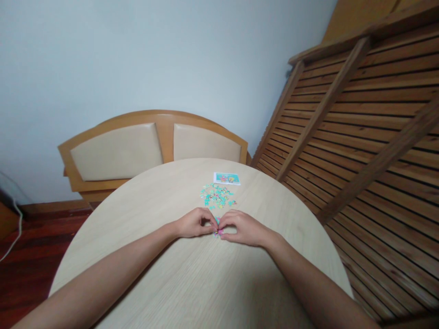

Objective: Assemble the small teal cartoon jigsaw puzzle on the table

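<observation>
My left hand (197, 222) and my right hand (243, 227) meet over the table, their fingertips closed on a small cluster of pink and teal jigsaw puzzle pieces (220, 232). The fingers partly cover this cluster, so how the pieces fit together is hidden. Just beyond my hands lies a loose pile of small teal puzzle pieces (216, 195), some with yellow and red bits. Behind the pile rests a picture card (227, 178) with a teal background, a pink figure and a yellow figure.
The round light-wood table (164, 283) fills the lower middle. A wooden headboard (164, 137) with cream panels stands behind it against a pale wall. Wooden slats (329, 132) lean close on the right. A white cable (18, 224) hangs at the far left.
</observation>
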The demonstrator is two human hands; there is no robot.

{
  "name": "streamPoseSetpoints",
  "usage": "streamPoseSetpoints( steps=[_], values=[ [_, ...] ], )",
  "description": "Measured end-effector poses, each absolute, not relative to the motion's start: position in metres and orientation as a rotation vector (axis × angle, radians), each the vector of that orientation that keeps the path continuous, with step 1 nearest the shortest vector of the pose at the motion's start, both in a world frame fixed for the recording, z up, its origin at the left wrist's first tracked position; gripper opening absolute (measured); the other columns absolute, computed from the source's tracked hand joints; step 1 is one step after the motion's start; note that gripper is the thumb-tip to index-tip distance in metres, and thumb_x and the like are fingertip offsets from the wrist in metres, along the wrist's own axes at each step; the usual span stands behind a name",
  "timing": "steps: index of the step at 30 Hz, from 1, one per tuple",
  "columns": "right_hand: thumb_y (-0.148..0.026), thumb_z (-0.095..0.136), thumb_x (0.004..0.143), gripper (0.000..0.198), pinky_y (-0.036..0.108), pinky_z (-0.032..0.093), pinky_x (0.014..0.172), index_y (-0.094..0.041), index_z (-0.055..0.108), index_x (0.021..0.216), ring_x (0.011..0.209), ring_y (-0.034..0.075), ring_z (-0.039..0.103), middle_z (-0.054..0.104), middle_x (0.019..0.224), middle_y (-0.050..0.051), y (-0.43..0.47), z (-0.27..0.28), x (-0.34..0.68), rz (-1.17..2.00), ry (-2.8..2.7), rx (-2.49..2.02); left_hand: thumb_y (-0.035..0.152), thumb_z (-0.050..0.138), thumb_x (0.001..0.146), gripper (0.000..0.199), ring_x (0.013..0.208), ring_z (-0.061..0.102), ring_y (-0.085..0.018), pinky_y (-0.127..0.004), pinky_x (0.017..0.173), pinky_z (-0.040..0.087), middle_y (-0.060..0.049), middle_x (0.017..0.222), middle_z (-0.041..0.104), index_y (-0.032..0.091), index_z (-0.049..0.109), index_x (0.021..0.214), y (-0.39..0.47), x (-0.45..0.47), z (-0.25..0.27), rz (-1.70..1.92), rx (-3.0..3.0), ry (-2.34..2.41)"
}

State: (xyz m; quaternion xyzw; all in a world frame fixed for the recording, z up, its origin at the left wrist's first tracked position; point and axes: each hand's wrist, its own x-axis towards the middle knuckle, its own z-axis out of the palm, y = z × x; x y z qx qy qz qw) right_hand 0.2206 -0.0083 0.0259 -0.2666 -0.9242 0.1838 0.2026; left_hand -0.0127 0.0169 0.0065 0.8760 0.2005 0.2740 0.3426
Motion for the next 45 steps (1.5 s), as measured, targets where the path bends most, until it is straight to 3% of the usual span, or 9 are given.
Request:
streamPoseSetpoints(
  steps=[11, 21, 29, 39, 45],
  values=[
    [-0.025, 0.065, 0.09, 0.016, 0.031, 0.047, 0.091, -0.026, 0.078, 0.099, 0.097, 0.018, 0.068, 0.076, 0.102, 0.003, -0.007, 0.026, 0.224, 0.504, -2.605, -0.718, 0.039, 0.068, 0.09, 0.022, 0.078, 0.064, -0.015, -0.026, 0.078, 0.046, -0.005, 0.084, 0.074, 0.017, 0.075, 0.089, 0.02, -0.011, 0.0, 0.724, 2.363, 0.552],
    [-0.026, 0.062, 0.091, 0.017, 0.031, 0.046, 0.093, -0.026, 0.078, 0.098, 0.099, 0.018, 0.068, 0.076, 0.105, 0.003, -0.007, 0.028, 0.226, 0.469, -2.637, -0.719, 0.036, 0.061, 0.095, 0.022, 0.099, 0.063, -0.02, -0.033, 0.093, 0.044, -0.007, 0.103, 0.071, 0.02, 0.067, 0.11, 0.021, -0.015, 0.003, 0.748, 2.575, 0.558],
    [-0.029, 0.064, 0.091, 0.018, 0.03, 0.046, 0.089, -0.025, 0.078, 0.102, 0.096, 0.018, 0.068, 0.076, 0.1, 0.003, -0.012, 0.032, 0.221, 0.339, -2.648, -0.724, 0.03, 0.059, 0.097, 0.014, 0.099, 0.064, -0.018, -0.033, 0.094, 0.044, -0.005, 0.102, 0.073, 0.021, 0.069, 0.102, 0.024, -0.014, 0.0, 0.731, 2.609, 0.522],
    [-0.051, 0.077, 0.078, 0.029, 0.033, 0.043, 0.083, -0.024, 0.078, 0.09, 0.09, 0.022, 0.067, 0.076, 0.089, 0.003, -0.021, 0.031, 0.207, 0.065, -2.708, -0.91, 0.028, 0.058, 0.096, 0.015, 0.098, 0.065, -0.018, -0.032, 0.093, 0.044, -0.006, 0.102, 0.073, 0.02, 0.07, 0.091, 0.023, -0.014, -0.001, 0.772, 2.609, 0.479],
    [-0.043, 0.078, 0.077, 0.022, 0.032, 0.041, 0.079, -0.021, 0.075, 0.081, 0.086, 0.021, 0.067, 0.075, 0.083, 0.001, -0.028, 0.033, 0.198, 0.024, -2.661, -1.011, 0.028, 0.059, 0.096, 0.015, 0.097, 0.065, -0.018, -0.032, 0.092, 0.044, -0.006, 0.101, 0.073, 0.02, 0.07, 0.089, 0.024, -0.015, -0.001, 0.766, 2.6, 0.489]
  ],
)
